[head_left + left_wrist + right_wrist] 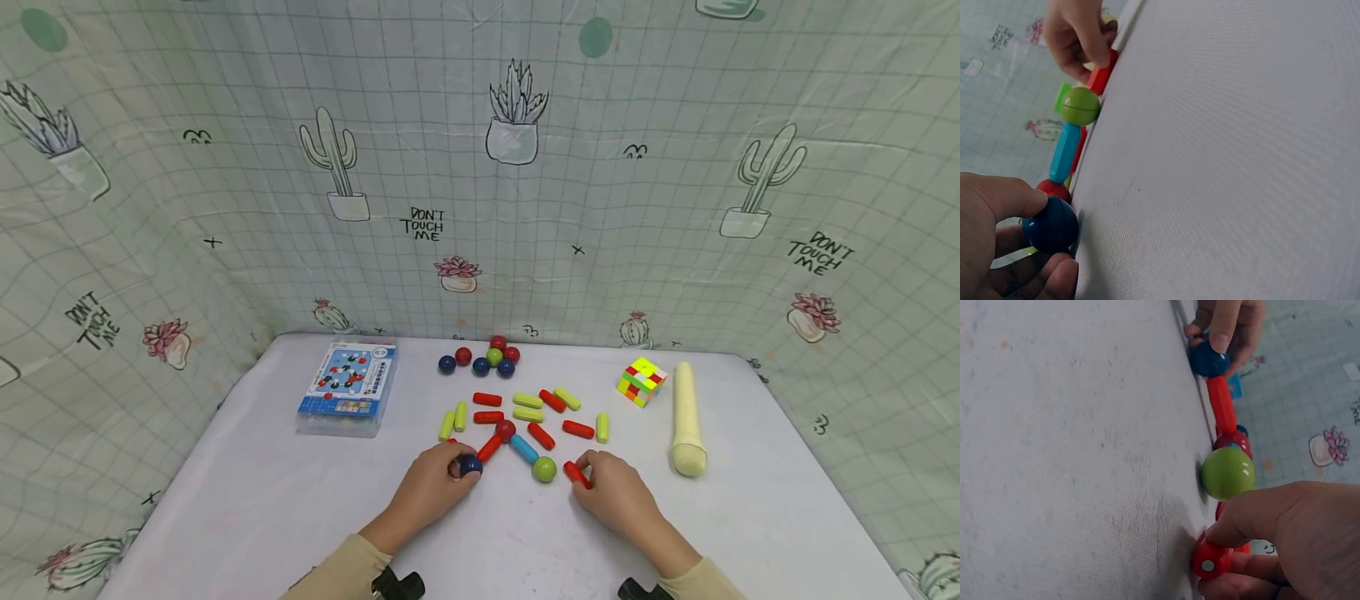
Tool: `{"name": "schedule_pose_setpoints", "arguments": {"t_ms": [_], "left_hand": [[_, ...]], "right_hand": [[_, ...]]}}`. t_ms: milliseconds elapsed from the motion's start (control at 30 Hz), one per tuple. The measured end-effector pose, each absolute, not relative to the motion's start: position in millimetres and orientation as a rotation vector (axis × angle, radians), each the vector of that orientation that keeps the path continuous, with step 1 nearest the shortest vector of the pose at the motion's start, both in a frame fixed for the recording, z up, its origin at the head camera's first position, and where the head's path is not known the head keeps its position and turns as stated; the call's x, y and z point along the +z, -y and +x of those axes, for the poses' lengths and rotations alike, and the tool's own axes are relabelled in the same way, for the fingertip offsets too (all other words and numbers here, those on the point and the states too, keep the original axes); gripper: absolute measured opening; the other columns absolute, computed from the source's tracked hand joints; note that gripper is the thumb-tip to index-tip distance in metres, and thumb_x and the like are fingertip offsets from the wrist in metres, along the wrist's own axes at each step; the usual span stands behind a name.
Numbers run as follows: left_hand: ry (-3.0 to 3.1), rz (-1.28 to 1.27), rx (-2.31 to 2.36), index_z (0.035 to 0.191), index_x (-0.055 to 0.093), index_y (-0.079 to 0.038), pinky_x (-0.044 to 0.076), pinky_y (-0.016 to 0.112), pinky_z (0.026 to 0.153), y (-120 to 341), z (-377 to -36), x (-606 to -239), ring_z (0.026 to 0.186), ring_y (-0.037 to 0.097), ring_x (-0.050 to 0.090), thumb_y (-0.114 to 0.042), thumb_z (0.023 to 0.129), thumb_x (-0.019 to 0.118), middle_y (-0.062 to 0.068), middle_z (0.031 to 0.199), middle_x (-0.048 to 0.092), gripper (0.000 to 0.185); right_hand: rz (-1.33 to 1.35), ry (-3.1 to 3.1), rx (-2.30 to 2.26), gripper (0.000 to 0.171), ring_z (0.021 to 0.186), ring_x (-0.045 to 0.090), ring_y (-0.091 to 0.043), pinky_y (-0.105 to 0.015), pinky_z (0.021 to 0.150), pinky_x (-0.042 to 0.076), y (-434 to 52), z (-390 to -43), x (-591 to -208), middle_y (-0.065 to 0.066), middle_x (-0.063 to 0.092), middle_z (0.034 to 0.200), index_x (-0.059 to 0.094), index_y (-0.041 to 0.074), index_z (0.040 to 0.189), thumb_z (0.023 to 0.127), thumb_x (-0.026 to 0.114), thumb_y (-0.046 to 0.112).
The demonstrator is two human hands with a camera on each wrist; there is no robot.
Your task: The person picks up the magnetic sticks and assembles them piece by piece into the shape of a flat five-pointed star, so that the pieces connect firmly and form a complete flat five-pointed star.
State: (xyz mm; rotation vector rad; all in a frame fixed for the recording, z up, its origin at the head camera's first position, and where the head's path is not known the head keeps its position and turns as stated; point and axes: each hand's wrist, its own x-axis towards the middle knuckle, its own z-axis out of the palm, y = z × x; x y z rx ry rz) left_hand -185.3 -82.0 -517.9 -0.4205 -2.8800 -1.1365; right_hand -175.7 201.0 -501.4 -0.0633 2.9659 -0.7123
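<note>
Where cactus-print cloth [495,200] backs white table [525,542], left grip [431,482] pinches ball [472,465], right grip [617,493] rod [575,473].

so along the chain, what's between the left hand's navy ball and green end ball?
Red rod, red ball, light blue rod, in that order; head view.

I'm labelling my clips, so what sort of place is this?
Probably a screened-off tabletop filming booth: cactus-print cloth hangs behind and beside a white table, which holds toy balls and rods.
</note>
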Motion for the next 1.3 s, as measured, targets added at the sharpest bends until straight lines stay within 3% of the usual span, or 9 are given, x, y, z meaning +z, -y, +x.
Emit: {"name": "schedule_pose_setpoints", "arguments": {"t_ms": [267,700,900,1300], "left_hand": [[2.878,-0.428,-1.142,0.116,0.072,-0.010,0.044,0.022,0.063,82.9,-185.2,-517.0,0.073,0.009,0.049,-0.022,0.088,0.081,-0.006,0.080,0.056,0.032],[2.872,-0.438,-1.144,0.116,0.072,-0.009,0.044,0.023,0.064,83.1,-184.9,-517.9,0.073,0.009,0.049,-0.021,0.088,0.081,-0.005,0.081,0.056,0.032],[2.868,-0.418,-1.132,0.116,0.072,-0.009,0.044,0.023,0.064,82.7,-184.1,-517.2,0.073,0.009,0.049,-0.021,0.088,0.081,-0.005,0.080,0.056,0.032],[2.882,-0.411,-1.148,0.117,0.072,-0.010,0.045,0.023,0.066,82.4,-185.6,-518.1,0.074,0.009,0.050,-0.023,0.089,0.080,-0.007,0.082,0.057,0.032]], "right_hand": [[0.002,-2.753,-0.910,0.019,0.058,0.051,-0.016,-0.028,0.054,0.038,-193.5,-163.3,-496.3,-0.001,0.056,0.065,0.064,0.009,0.094,0.083,0.078,0.016],[0.025,-2.334,-1.294,0.030,0.057,0.061,-0.015,-0.029,0.060,0.056,-187.6,-163.0,-503.4,-0.003,0.067,0.072,0.063,0.002,0.105,0.092,0.076,0.026],[0.063,-2.267,-1.385,0.035,0.059,0.063,-0.015,-0.029,0.060,0.057,-185.7,-164.2,-504.7,-0.004,0.068,0.078,0.061,-0.002,0.111,0.094,0.074,0.025],[0.043,-2.504,-1.264,0.030,0.059,0.062,-0.018,-0.032,0.057,0.055,-187.7,-168.9,-502.2,-0.002,0.066,0.077,0.061,0.004,0.110,0.094,0.073,0.027]]}}
